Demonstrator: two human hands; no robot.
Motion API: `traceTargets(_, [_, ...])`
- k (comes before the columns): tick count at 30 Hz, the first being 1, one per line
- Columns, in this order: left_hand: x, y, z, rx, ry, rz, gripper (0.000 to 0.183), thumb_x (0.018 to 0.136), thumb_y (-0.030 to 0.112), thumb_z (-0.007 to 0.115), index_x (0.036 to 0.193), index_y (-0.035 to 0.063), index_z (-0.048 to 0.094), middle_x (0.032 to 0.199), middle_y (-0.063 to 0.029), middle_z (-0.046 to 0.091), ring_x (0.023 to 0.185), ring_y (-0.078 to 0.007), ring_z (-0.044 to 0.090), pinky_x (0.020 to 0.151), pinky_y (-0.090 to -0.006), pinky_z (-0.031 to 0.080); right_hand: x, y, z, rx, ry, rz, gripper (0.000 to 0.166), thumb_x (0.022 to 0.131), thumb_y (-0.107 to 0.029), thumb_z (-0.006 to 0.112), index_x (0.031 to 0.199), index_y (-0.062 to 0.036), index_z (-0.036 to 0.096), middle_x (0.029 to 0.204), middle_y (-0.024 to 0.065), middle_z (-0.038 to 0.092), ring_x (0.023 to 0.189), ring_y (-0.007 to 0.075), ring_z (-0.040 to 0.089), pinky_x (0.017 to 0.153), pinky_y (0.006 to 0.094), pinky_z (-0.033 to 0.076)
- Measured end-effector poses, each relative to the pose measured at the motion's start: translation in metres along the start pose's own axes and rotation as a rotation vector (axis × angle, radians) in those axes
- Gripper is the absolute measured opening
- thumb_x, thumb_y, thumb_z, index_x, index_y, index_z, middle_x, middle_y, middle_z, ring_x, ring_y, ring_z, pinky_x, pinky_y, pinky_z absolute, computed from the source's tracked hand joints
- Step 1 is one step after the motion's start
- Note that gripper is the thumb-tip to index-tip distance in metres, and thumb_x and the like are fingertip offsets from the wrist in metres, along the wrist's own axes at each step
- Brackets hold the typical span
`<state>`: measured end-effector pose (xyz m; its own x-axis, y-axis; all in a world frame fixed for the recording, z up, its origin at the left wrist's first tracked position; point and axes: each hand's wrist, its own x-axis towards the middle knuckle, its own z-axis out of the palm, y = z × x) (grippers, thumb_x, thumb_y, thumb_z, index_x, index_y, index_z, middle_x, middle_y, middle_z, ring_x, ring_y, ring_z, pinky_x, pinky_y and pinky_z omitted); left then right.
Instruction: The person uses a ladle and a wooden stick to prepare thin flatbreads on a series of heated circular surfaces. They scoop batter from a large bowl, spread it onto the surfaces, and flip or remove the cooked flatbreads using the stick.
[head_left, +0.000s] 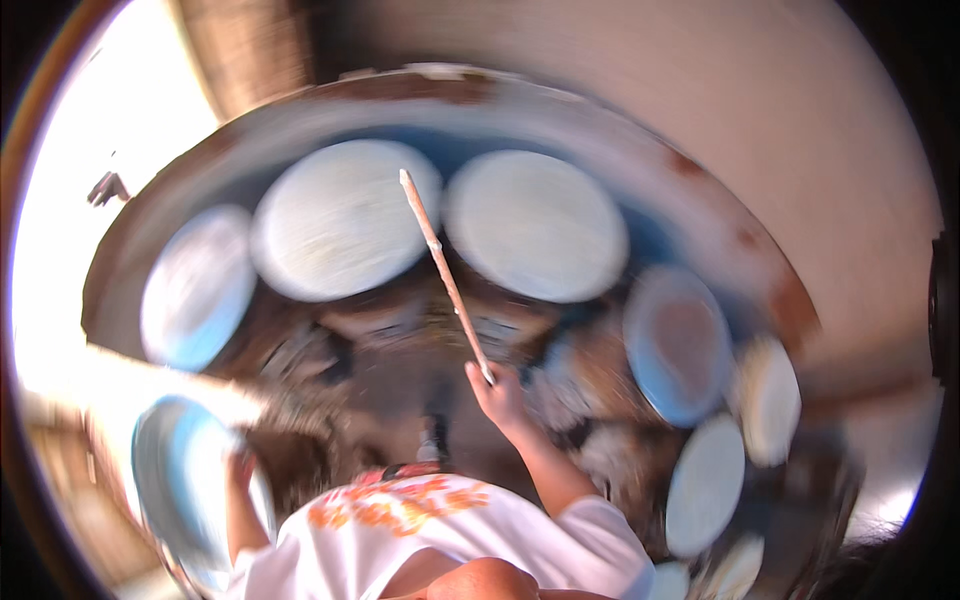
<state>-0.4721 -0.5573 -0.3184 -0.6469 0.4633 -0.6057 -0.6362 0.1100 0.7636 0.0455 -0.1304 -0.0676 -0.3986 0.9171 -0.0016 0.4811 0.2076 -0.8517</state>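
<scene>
My right hand (500, 397) is closed round the lower end of a long wooden stick (450, 285), which points forward. The stick's far tip overlaps a large round pale disc (349, 221) in the picture. To its right is a second large pale disc (536, 226). At the lower left, my left hand (240, 466) is at a round blue-and-white basin (169, 450); blur hides its fingers, so its grip cannot be told. What the discs are cannot be settled; they may be lids or the filled tops of containers.
A curved, stained ledge (420, 112) runs behind the discs, below a plain wall (675, 90). A smaller disc (199, 289) lies at left. At right are a blue-rimmed round container (677, 345) with reddish-brown content and several pale discs (705, 484). Bright light fills the upper left.
</scene>
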Motion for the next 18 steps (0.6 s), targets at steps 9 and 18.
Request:
traceTargets(9, [-0.080,0.025,0.033,0.346,0.465,-0.024,0.034,0.079,0.004,0.053,0.113,-0.0035,0.052,0.063,-0.0128,0.053,0.042,-0.0219,0.053,0.036,-0.0369,0.042,-0.019,-0.155,0.331,-0.337,-0.964,-0.447,0.036,0.088,-0.012,0.046,0.124,-0.0146,0.053,0.090,0.0244,0.064,0.087,0.0419,0.061,0.078,0.0516,0.046])
traceTargets(18, [-0.132,0.113,-0.033,-0.231,0.322,-0.122,0.059,0.090,0.008,0.050,0.144,0.0139,0.029,0.064,-0.0006,0.040,0.044,-0.0095,0.037,0.038,-0.0261,0.034,-0.048,-0.215,0.444,-0.661,-1.102,-0.565,0.036,0.089,-0.012,0.038,0.121,-0.0108,0.055,0.092,0.0231,0.065,0.087,0.0390,0.063,0.076,0.0487,0.050])
